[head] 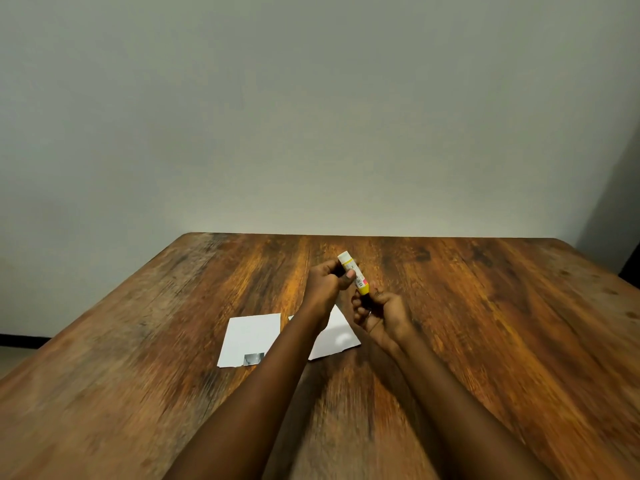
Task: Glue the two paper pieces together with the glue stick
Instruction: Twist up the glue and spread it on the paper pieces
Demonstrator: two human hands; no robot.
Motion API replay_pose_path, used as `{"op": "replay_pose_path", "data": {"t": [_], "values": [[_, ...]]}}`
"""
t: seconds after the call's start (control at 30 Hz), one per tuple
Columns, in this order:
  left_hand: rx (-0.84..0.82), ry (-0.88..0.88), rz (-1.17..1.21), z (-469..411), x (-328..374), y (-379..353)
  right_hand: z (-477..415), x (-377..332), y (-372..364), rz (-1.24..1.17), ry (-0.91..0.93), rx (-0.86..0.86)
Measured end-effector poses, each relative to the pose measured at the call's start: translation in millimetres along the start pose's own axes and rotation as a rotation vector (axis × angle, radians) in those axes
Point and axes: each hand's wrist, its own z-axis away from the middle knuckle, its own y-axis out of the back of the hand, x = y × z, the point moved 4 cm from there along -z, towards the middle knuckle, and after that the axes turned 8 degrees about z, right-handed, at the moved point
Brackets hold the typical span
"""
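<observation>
A yellow and white glue stick (354, 273) is held tilted above the table, its white end pointing up and away. My left hand (327, 280) grips its upper part with the thumb across the barrel. My right hand (379, 315) holds its lower yellow end with the fingertips. Two white paper pieces lie flat on the wooden table (485, 323) below my hands. The left paper piece (251, 337) has a small grey patch at its near edge. The right paper piece (337, 336) is partly hidden by my left forearm.
The table's far edge meets a plain grey wall (311, 116). A dark vertical edge (630, 265) shows at the far right beyond the table corner. Bare wood surrounds the papers on all sides.
</observation>
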Motion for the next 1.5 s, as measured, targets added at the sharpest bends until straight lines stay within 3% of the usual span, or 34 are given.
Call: {"op": "replay_pose_path", "data": {"t": [0.13,0.3,0.43,0.67,0.83,0.97,1.23,1.5], "values": [[-0.008,0.01,-0.015,0.1,-0.8,-0.6,-2.5,4.3,-1.2,0.021,-0.1,-0.041],[0.032,0.009,-0.009,-2.8,2.3,5.1,-1.7,-1.2,-1.3,-0.08,0.126,-0.027],[0.024,-0.005,-0.034,-2.0,2.3,3.5,-3.0,-3.5,0.4,0.082,0.179,0.044],[-0.051,-0.03,-0.019,1.4,1.1,-1.0,-5.7,3.1,-1.9,0.002,-0.112,-0.018],[0.007,-0.016,-0.001,-0.1,0.1,5.4,-4.7,1.3,-3.9,-0.107,0.064,-0.047],[0.003,-0.015,0.018,-1.1,2.5,5.9,-3.8,-1.8,-5.5,-0.061,0.148,-0.017],[-0.047,-0.045,0.019,0.1,3.5,1.7,-5.1,2.8,-12.0,-0.054,-0.101,0.034],[0.013,-0.013,0.084,-1.7,3.5,9.8,-5.9,-2.9,-14.1,-0.082,0.15,0.018]]}}
